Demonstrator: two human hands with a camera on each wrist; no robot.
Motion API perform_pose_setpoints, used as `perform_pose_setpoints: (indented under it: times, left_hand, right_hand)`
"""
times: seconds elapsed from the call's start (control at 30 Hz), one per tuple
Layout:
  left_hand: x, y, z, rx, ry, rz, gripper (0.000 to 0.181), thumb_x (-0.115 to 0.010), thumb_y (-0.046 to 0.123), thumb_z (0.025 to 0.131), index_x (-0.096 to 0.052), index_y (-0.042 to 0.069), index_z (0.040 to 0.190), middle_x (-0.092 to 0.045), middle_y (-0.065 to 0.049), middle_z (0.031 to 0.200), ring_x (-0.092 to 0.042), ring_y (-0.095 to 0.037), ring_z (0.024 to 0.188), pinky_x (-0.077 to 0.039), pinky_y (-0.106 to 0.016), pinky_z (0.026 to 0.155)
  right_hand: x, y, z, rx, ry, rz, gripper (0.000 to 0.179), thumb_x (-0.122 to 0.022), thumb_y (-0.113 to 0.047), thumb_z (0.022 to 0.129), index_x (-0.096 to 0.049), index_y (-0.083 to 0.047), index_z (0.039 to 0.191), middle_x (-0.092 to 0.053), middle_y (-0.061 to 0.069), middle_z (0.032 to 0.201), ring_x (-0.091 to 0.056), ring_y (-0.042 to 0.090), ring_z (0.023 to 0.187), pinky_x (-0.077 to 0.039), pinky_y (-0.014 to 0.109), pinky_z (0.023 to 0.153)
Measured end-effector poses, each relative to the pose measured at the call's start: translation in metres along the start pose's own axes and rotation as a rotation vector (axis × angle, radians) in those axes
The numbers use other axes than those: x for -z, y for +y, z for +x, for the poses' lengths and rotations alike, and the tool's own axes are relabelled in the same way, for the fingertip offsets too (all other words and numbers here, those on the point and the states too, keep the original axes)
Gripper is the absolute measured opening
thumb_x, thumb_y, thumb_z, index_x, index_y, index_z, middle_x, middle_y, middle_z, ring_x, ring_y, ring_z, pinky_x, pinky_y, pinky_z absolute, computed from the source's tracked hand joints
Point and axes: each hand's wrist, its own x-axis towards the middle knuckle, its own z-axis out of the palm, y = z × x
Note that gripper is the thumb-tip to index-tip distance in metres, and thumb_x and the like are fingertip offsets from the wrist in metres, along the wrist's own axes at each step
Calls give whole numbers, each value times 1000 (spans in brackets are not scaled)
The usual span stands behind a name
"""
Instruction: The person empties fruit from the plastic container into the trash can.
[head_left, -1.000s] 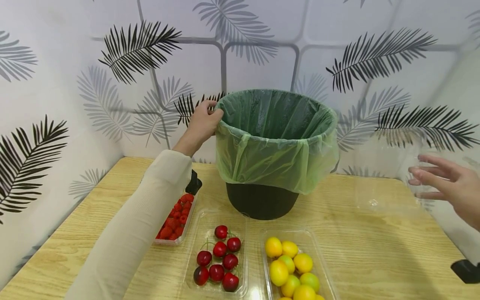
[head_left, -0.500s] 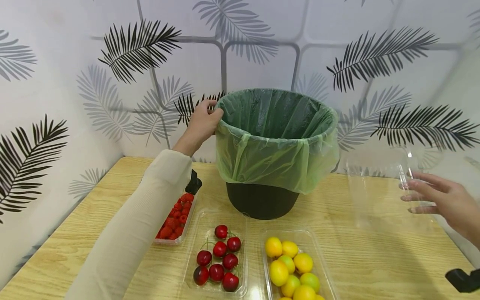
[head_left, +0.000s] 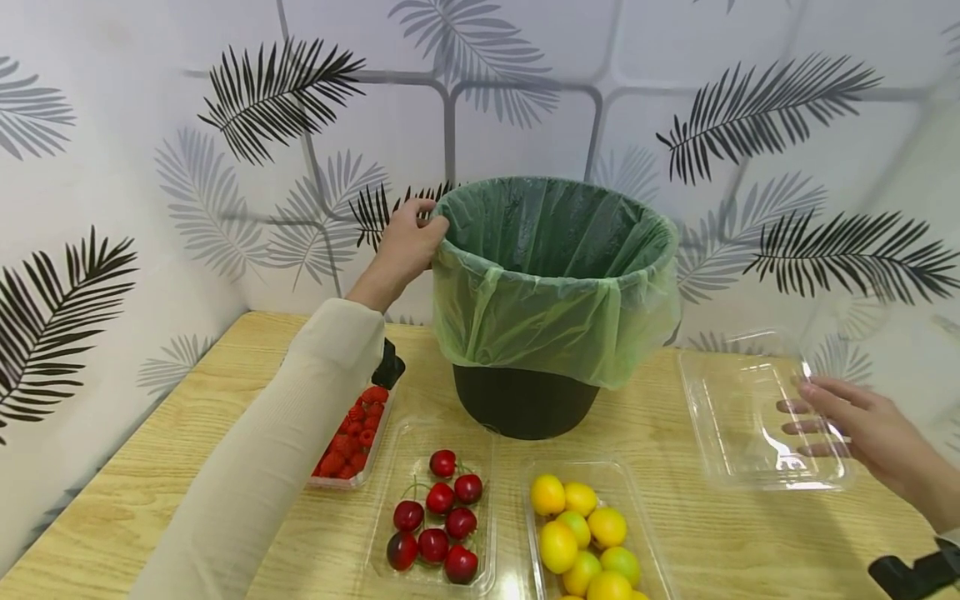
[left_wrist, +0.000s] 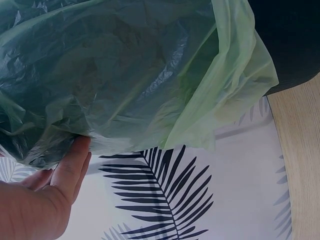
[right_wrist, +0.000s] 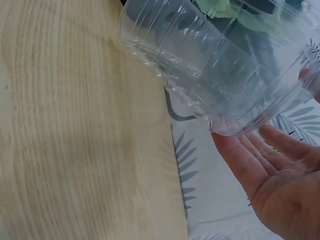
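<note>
Clear container (head_left: 742, 417) lowered by right hand (head_left: 873, 425), far end slanting left

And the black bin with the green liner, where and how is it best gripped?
I would grip the black bin by the right side of its rim, coming from the right, fingers hooked inside: it is open-topped, and the left hand holds the left side.

No legible text, labels, brands, numbers or signs in any view; glare on the clear rectangular plastic container (head_left: 738, 425) may hide faint marks.
</note>
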Motion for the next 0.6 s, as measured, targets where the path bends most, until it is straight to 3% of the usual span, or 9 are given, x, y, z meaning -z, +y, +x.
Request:
perform_pose_setpoints:
  times: [0.23,0.37,0.43,0.5,0.6]
  left_hand:
    - [0,-1,0,-4,1,3,53,-39,22,97,-30,10,148,-42,-16,137,-48,-24,114,-49,-41,93]
    - [0,-1,1,-4,-1,-1,53,-39,23,97,-30,10,148,-42,-15,138,-47,-24,115,-49,-41,93]
    - [0,-1,1,-3,-1,-1,53,-39,23,97,-30,10,148,-42,-15,138,-47,-24,114,-49,-41,93]
    - [0,0,1,-3,0,0,53,-39,23,97,-30,10,148,-42,-15,137,-47,-23,113,-49,-41,92]
    - [0,0,0,-2,0,-1,53,-39,23,97,-30,10,148,-42,-15,137,-47,-23,113,-49,-41,92]
  right_hand:
    - [-7,12,2,-90,-25,-104,28,-32,-25,105,-49,-46,109,-67,-21,100,-69,8,87,-58,32,69]
    - [-10,19,2,-154,-43,-133,21,-30,-34,105,-46,-44,114,-66,-23,102,-68,9,90,-58,34,72]
    - [-12,22,2,-190,-39,-152,26,-30,-38,104,-45,-35,125,-66,-21,103,-68,11,92,-57,36,73]
    - [-14,24,2,-218,-42,-166,43,-30,-41,104,-40,-19,139,-67,-16,107,-68,12,92,-57,37,75]
    - [-17,26,2,-245,-46,-185,62,-30,-41,103,-27,4,146,-67,-4,114,-69,14,93,-57,39,75]
